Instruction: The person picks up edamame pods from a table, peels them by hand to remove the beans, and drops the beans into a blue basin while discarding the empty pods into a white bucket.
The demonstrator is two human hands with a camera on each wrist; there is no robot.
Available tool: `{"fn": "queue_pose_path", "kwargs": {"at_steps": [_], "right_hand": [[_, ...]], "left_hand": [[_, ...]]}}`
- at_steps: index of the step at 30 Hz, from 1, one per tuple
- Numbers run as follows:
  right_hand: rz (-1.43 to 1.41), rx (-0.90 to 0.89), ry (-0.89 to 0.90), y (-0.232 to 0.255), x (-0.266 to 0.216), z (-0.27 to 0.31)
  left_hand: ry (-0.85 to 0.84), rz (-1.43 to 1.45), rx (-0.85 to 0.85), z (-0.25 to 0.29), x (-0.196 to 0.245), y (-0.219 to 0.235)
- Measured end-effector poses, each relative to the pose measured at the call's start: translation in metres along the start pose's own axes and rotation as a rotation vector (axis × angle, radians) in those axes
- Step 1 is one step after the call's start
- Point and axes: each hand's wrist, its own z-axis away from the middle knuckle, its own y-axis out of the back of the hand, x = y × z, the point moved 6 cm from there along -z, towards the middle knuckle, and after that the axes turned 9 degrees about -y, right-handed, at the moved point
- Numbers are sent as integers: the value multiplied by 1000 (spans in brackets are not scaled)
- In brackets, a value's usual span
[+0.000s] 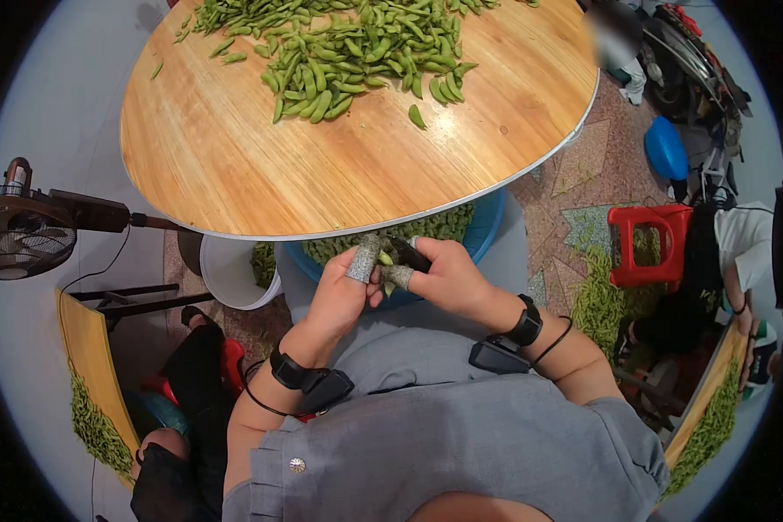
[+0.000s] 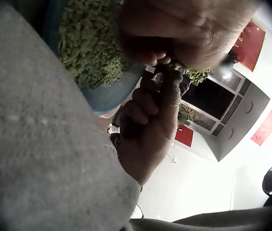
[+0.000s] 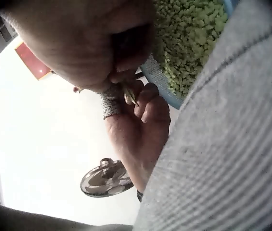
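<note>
Close together over my lap, both hands work on a green soybean pod. My left hand pinches it, fingers curled and thumb bound in a grey wrap. From the other side my right hand also pinches at the pod, its wrapped thumb near the left fingertips. In the right wrist view the pod shows between the fingertips, partly hidden by the near hand. Just beyond the hands sits a blue basin of green beans, partly under the table edge.
A round wooden table ahead bears a heap of pods. A white bucket stands left of the basin, near a fan. On the right are a red stool and pods on the floor. Other people sit at both sides.
</note>
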Motion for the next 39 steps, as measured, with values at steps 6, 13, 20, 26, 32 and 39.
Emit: {"fn": "queue_pose_path", "kwargs": {"at_steps": [6,13,20,26,32,39], "right_hand": [[315,73,331,2,-27,13],[-55,-16,-28,3,-1,10],[406,255,248,12,-21,12],[399,162,278,3,-33,13],[-10,-89,146,1,-14,4],[-293,4,27,12,15,-7]], "left_hand": [[-93,-125,16,3,11,-6],[-117,-222,-57,4,3,5],[-812,-1194,49,18,47,-13],[-623,-1052,-185,10,38,-18],[-57,-212,-216,-1,0,3],[-270,-743,-91,0,20,-1]]}}
